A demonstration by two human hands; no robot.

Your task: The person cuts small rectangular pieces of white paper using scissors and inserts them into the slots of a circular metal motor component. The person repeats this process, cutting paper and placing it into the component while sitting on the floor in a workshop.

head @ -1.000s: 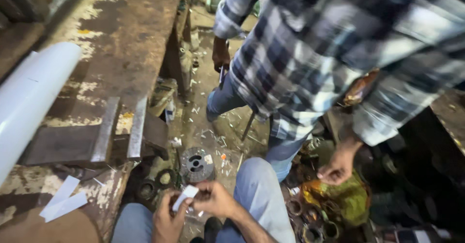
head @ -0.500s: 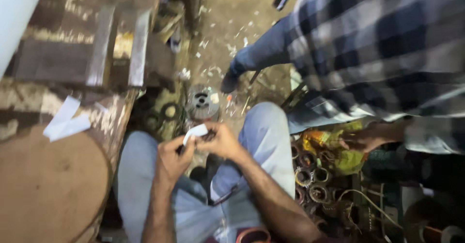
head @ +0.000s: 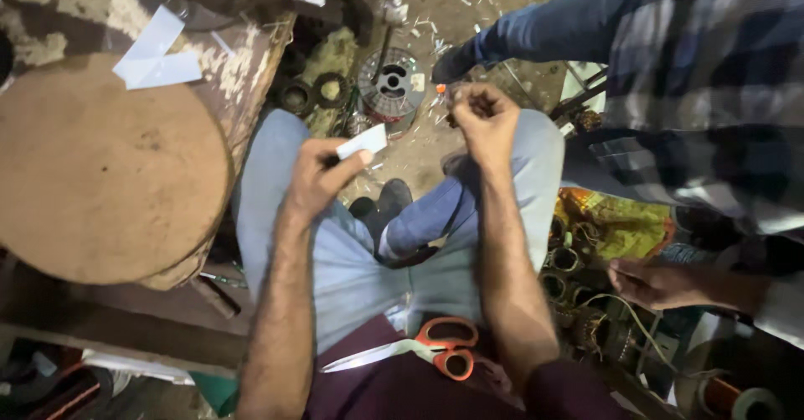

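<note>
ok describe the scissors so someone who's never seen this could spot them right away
Start at the seated person's lap, low in the head view, between the two forearms. The scissors lie there on dark maroon cloth, blades pointing toward the left hand's side. Their orange-red handle loops set them apart from the white paper strip pinched in that hand.

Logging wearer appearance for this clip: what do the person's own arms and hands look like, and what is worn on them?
Both forearms are bare, with no gloves, watch or rings visible on the left hand or right hand. Dark maroon sleeves appear to end near the elbows.
</note>
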